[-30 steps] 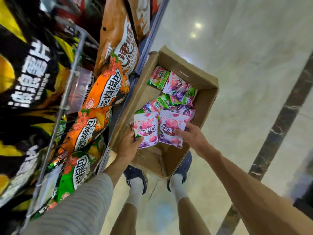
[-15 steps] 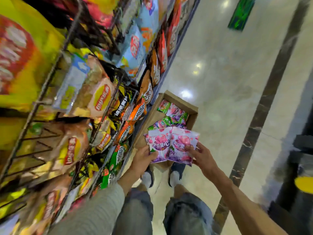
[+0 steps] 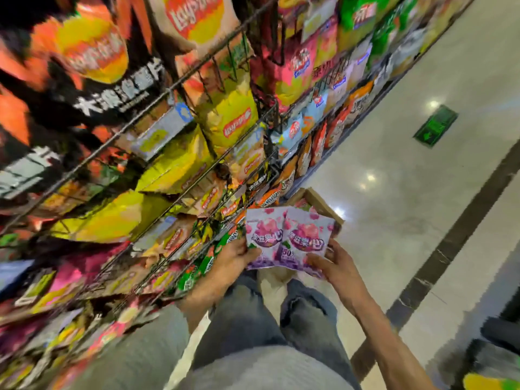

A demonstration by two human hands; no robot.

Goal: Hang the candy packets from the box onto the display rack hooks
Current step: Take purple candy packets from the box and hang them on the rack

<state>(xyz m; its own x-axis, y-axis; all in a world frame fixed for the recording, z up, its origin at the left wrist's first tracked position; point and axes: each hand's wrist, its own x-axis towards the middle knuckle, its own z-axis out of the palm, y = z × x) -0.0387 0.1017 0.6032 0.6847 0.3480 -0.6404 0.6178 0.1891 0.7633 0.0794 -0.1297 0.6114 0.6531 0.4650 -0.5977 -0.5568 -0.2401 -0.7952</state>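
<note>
The left hand (image 3: 236,256) and right hand (image 3: 336,267) each pinch a pink and purple candy packet (image 3: 263,235), side by side. A second ago the packets were down at the cardboard box (image 3: 319,202); now they are lifted near the display rack (image 3: 197,170), ready to hang.

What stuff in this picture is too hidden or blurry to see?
- Cardboard box, head view: mostly hidden behind the candy packets; contents unseen.
- Rack hooks, head view: motion blur; no empty hook identifiable.
- Packets' hang holes: too blurred.
- Left hand and right hand: fingers partly behind packets.
</note>
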